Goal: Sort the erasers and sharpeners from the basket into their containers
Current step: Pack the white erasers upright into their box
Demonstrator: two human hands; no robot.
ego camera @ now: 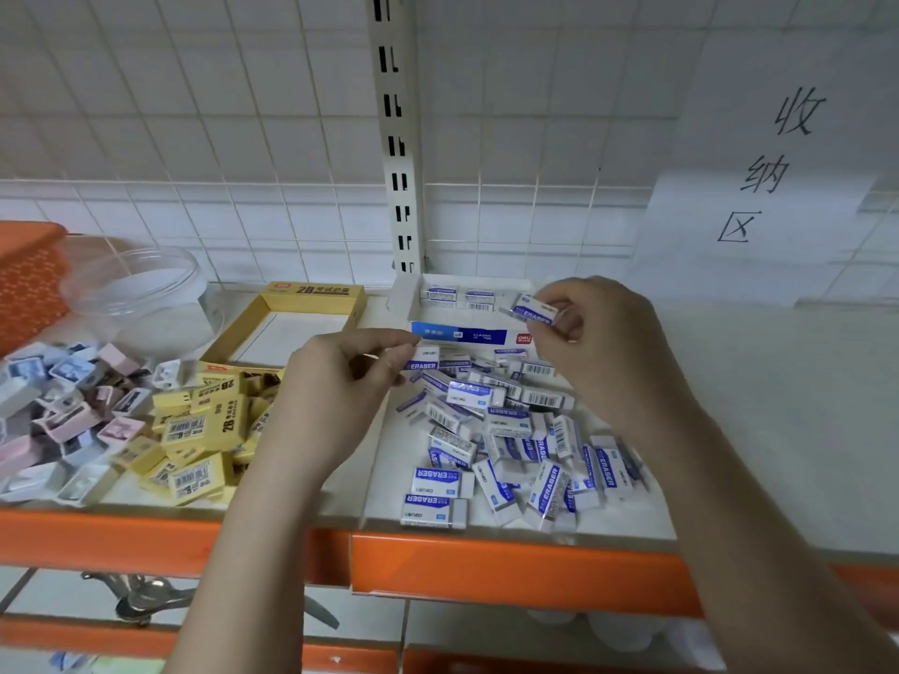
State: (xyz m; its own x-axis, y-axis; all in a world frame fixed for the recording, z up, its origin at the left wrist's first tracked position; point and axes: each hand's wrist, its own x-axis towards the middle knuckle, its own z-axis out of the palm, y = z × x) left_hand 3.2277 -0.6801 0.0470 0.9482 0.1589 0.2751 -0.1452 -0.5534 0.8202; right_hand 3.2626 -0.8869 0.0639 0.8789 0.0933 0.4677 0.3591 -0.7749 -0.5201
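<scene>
White tiled wall behind, orange-edged shelf [511, 557] in front of us, everything already out in loose piles. Far left: orange basket [26, 279], then a clear plastic tub [136, 289] behind the heap of sharpeners [63, 411]. Next over, yellow erasers [204, 430] in a pile, their open yellow box [311, 296] behind it.

Our left hand [335, 401] is over the near-left edge of the blue-and-white erasers [511, 430], fingers curled in a pinch; looks like it has one eraser by the end, can't fully tell.

Our right hand [598, 342] pinches a held eraser [535, 311] between thumb and fingertips, long axis roughly left-right, slightly tilted. White eraser box [467, 328] sits just left of and below it, a few erasers already lined up at the back. Right hand is nearer. We'd judge the next move as a short drop, leftward and down into the open slot beside that row.
</scene>
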